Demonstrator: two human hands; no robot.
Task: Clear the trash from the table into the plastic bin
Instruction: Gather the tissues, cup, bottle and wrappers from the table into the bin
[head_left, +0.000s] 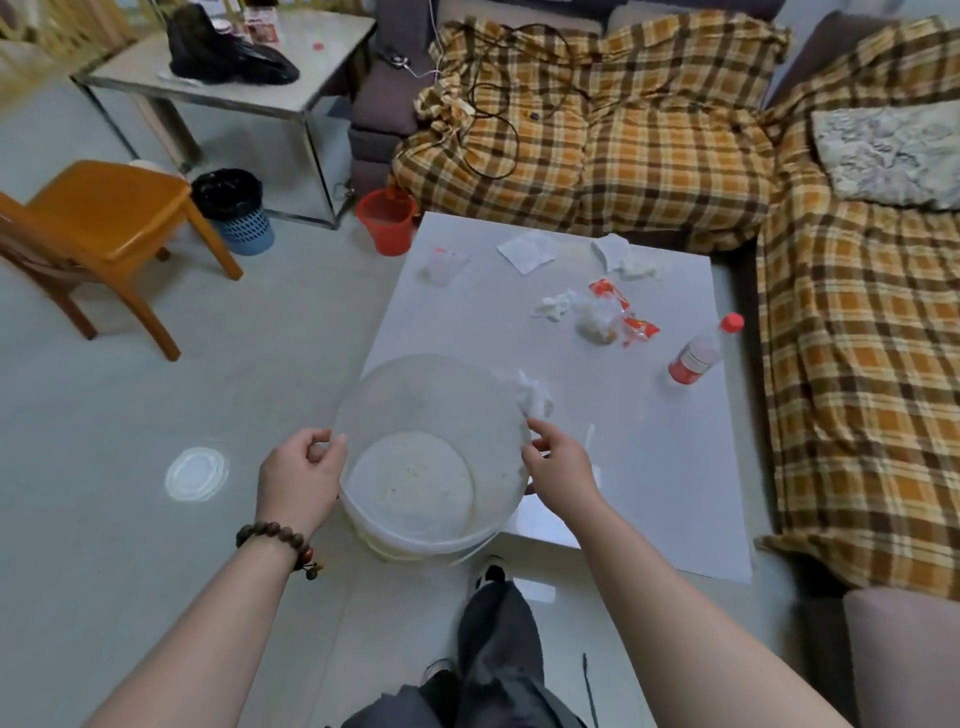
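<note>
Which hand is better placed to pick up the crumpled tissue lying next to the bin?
The right hand, probably. It grips the plastic bin on the rim side nearest the crumpled tissue, just beyond its fingers. The left hand holds the opposite rim, away from the table, and can steady the bin.

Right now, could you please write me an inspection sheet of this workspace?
Surface: white table, trash scattered over it.
Job's things: clear plastic bin, nearly empty, held at the table's near left corner.
Clutter: crumpled tissues, red wrappers, red-capped bottle lying down, plastic cup, paper square.
Grippers: left hand and right hand grip the bin's rim on opposite sides.
Cables: dark cord on the plaid sofa.
Surroundings: round lid on the floor, orange chair, red bucket, lined bin.
</note>
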